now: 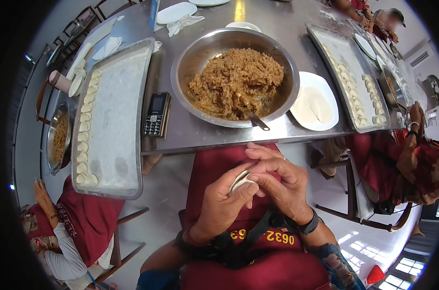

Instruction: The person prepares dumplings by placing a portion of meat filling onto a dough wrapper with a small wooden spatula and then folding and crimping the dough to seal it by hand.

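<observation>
Above my lap, my left hand (224, 199) cradles a folded dumpling (240, 182) of pale dough, its thumb along the front. The fingers and thumb of my right hand (281, 181) pinch the dumpling's right edge. Whatever filling is inside is hidden. Beyond my hands on the metal table (201, 139) stands a large steel bowl (179, 87) of brown minced filling (237, 79), with a metal utensil's handle (259, 121) leaning over its near rim. Right of the bowl, a white plate (330, 123) holds flat round dough wrappers (319, 107).
Left lies a metal tray (110, 119) with a row of dumplings, beside a keypad phone (156, 114). Another dumpling tray (350, 69) lies right. People sit close on both sides, one with a visible hand (43, 197) at left. A smaller filling bowl (60, 139) stands far left.
</observation>
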Tool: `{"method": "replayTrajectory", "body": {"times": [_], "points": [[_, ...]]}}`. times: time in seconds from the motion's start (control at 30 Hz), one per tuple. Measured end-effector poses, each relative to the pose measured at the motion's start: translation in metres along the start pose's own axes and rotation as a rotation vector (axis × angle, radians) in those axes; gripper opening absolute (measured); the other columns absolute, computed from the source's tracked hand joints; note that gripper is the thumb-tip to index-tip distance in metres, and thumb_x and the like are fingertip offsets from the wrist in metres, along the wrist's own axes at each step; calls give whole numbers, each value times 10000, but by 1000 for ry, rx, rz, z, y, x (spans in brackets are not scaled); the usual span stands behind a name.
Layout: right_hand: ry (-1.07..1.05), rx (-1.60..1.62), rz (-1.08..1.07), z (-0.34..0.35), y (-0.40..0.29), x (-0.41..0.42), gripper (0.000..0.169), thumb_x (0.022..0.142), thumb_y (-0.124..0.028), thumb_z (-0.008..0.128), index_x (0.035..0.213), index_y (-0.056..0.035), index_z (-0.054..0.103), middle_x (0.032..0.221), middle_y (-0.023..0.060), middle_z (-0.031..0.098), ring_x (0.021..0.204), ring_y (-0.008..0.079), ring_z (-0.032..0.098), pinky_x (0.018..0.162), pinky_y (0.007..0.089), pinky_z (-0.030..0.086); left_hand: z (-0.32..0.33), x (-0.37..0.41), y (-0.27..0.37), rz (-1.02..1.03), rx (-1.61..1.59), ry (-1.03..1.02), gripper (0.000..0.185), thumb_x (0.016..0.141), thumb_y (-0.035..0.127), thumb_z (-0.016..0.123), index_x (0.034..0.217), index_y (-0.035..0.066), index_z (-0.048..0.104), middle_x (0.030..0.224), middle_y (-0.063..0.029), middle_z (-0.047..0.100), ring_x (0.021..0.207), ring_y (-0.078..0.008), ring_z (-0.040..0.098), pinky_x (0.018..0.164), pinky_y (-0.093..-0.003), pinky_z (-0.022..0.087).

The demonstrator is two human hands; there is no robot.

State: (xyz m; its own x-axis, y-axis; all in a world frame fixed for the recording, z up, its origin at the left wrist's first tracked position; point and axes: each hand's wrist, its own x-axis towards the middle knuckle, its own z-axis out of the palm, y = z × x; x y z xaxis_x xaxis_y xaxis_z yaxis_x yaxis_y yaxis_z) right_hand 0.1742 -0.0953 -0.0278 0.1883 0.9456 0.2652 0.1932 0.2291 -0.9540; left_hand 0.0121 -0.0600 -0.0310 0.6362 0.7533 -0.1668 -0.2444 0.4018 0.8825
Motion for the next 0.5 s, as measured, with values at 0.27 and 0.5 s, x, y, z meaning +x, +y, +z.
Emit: {"method": "replayTrajectory", "body": {"times": [0.27, 0.5], "points": [[-16, 51, 32, 8, -1, 4, 145, 851, -31, 725, 994, -22, 706, 1186, 164, 688, 1180, 281, 627, 960, 355, 497, -4, -2, 1, 57, 72, 31, 404, 981, 62, 588, 1362, -51, 512, 997, -78, 664, 807, -77, 609, 620, -197, 467], [67, 216, 184, 12, -11, 0, 382, 877, -19, 708, 1243, 30, 608, 1207, 139, 671, 1158, 215, 622, 979, 314, 503, -6, -3, 4, 201, -139, 178, 399, 1005, 151, 566, 1340, -62, 522, 1158, -160, 644, 805, -131, 625, 604, -215, 460]]}}
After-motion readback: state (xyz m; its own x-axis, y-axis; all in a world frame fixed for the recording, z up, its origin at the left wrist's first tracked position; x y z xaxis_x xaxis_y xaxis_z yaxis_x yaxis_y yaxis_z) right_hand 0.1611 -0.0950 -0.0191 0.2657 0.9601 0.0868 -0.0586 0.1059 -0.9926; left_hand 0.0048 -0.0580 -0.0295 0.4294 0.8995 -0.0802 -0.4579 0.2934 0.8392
